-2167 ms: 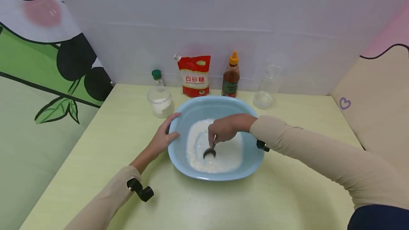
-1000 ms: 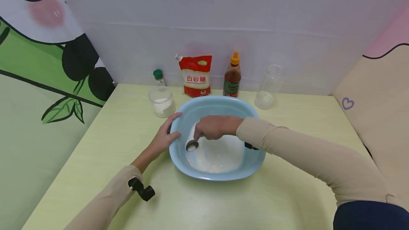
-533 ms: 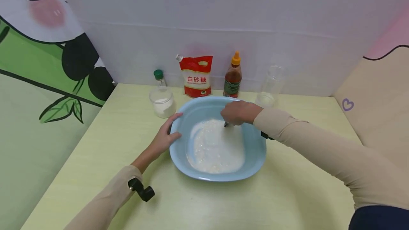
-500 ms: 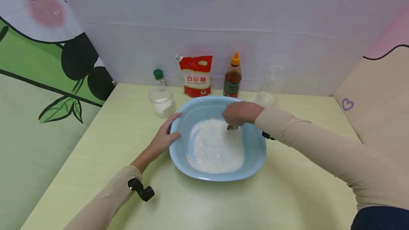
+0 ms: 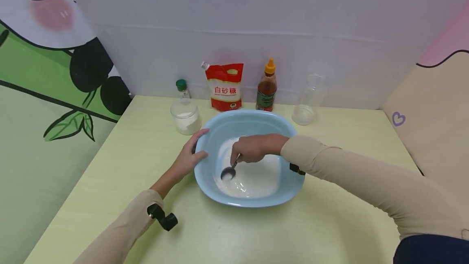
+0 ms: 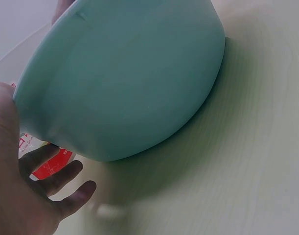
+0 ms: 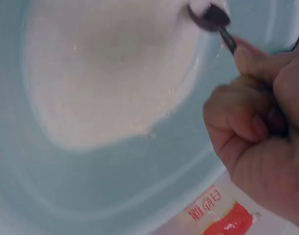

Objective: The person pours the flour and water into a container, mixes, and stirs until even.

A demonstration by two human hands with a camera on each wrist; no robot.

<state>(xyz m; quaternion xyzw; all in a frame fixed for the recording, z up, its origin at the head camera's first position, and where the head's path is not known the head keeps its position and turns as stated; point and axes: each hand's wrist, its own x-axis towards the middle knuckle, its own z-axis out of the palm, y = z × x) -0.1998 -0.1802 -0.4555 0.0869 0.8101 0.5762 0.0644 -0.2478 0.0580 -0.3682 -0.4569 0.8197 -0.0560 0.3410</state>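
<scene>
A light blue plastic basin (image 5: 293, 125) stands on the table, with a milky white, slightly lumpy liquid (image 5: 258, 178) in its bottom. My left hand (image 5: 186, 159) holds the basin's left rim, thumb and index finger over the edge. In the left wrist view its other fingers (image 6: 58, 181) spread below the basin's outer wall (image 6: 129, 83). My right hand (image 5: 250, 148) grips the handle of a metal spoon (image 5: 228, 173) over the left part of the liquid. Curled fingers (image 7: 237, 110) hide most of the handle in the right wrist view.
Behind the basin stand a clear tub of white powder (image 5: 186, 119), a green-capped shaker (image 5: 182, 86), a red and white sugar pouch (image 5: 225, 86), an orange-capped sauce bottle (image 5: 266, 89) and a clear glass (image 5: 307, 101). A wall hanging (image 5: 348, 52) rises at the table's back edge.
The spoon has circled in the basin: left, then to the back right, and now back to the front left. My left hand keeps its place on the rim.
</scene>
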